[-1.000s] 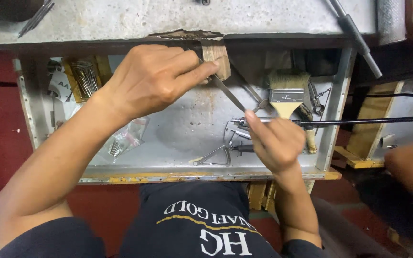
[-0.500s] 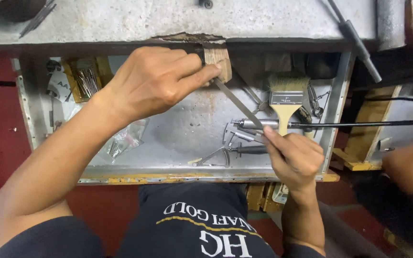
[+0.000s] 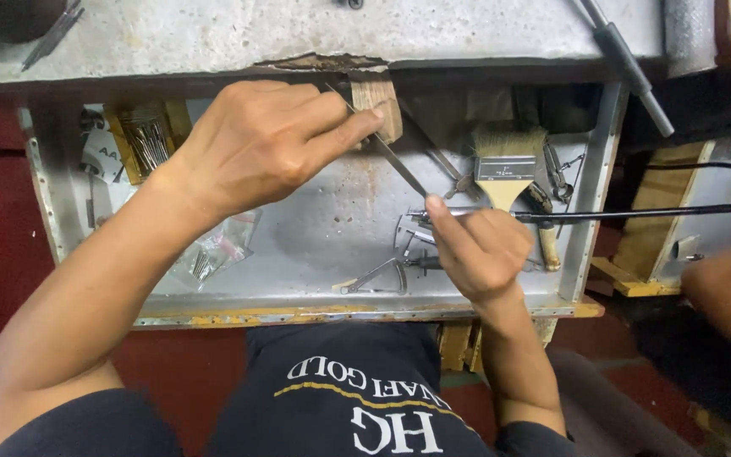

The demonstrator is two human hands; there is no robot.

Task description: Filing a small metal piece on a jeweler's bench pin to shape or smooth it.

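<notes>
Head view, looking down into an open metal drawer under a grey counter.

Left hand: closed on the upper end of a thin metal file, pinched between thumb and forefinger at about 11 o'clock from drawer centre. The file runs diagonally down toward 4 o'clock. Just behind the fingertips, a small wood block sits at the counter's lower edge.

Right hand: curled shut over a slim metal rod, forefinger stretched along it toward 10 o'clock; the fingertip meets the file's lower end. Beyond the hand, toward 3 o'clock, the rod continues as a thin black rod that passes over the drawer's right wall. Cannot tell whether the two are one piece.

Drawer contents: paintbrush at 1 o'clock, bristles up, handle partly hidden behind the right hand; clear plastic bag at 8 o'clock; a box of nails at 10 o'clock; calipers at 6 o'clock, near the front edge.

On the counter at 1 o'clock: a dark metal bar, lying at a slant.
</notes>
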